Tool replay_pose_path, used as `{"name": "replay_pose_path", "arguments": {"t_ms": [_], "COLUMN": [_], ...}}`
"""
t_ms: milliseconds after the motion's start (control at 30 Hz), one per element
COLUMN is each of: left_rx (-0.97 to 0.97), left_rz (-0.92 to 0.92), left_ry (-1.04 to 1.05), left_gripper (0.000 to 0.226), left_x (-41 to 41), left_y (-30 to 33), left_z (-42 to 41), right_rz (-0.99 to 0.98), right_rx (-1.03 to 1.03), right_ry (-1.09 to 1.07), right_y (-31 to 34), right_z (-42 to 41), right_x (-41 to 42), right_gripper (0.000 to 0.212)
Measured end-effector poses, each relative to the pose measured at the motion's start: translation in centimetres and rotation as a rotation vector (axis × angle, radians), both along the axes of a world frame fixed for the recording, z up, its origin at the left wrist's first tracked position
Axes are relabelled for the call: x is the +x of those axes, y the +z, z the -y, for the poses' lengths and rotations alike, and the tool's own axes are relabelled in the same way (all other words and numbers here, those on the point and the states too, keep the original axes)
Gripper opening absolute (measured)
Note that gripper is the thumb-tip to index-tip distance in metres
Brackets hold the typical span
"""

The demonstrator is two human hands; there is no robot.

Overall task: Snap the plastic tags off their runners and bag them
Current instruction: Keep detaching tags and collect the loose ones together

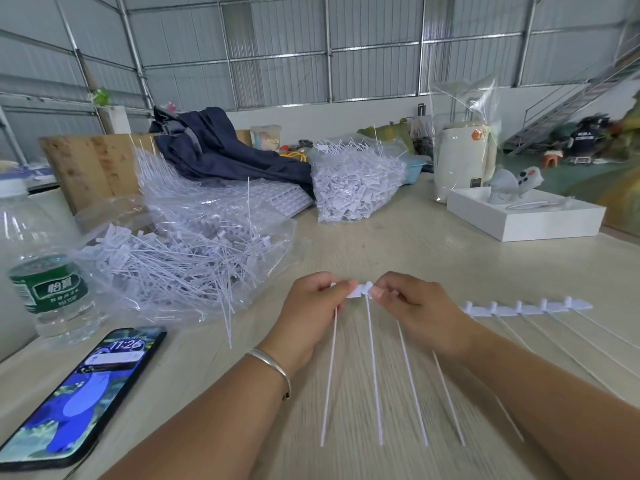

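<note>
A white runner of plastic tags (526, 308) stretches across the table from the middle to the right, its thin tails pointing toward me. My left hand (313, 315) pinches one tag (356, 291) at the runner's left end. My right hand (414, 308) pinches the runner right beside it, thumb against the adjoining tag. A clear bag (263, 268) lies open at the left with several loose tags inside, about a hand's width from my left hand.
A phone (83, 393) lies at the front left, with a water bottle (41, 268) behind it. Farther back are stacked runners (277, 199), a second full bag of tags (356, 183), dark cloth (221, 147), a white box (530, 220) and a white appliance (460, 161).
</note>
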State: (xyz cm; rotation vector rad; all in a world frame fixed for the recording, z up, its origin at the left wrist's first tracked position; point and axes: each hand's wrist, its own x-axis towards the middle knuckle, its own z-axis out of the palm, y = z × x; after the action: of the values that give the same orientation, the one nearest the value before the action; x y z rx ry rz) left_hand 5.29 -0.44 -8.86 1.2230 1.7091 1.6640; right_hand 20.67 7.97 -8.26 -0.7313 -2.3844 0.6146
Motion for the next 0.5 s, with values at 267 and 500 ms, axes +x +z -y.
{"name": "replay_pose_path", "arguments": {"t_ms": [267, 500], "left_rx": [-0.066, -0.137], "left_rz": [0.240, 0.264], "left_ry": [-0.262, -0.234], "left_gripper": [0.023, 0.014], "left_x": [-0.5, -1.0], "left_y": [0.5, 0.3], "left_z": [0.4, 0.6], "right_rz": [-0.191, -0.213], "right_rx": [-0.232, -0.200], "right_ry": [0.045, 0.046], "right_y": [-0.2, -0.3], "right_z": [-1.0, -1.5], "right_x": [-0.2, 0.4], "right_gripper": [0.026, 0.024]}}
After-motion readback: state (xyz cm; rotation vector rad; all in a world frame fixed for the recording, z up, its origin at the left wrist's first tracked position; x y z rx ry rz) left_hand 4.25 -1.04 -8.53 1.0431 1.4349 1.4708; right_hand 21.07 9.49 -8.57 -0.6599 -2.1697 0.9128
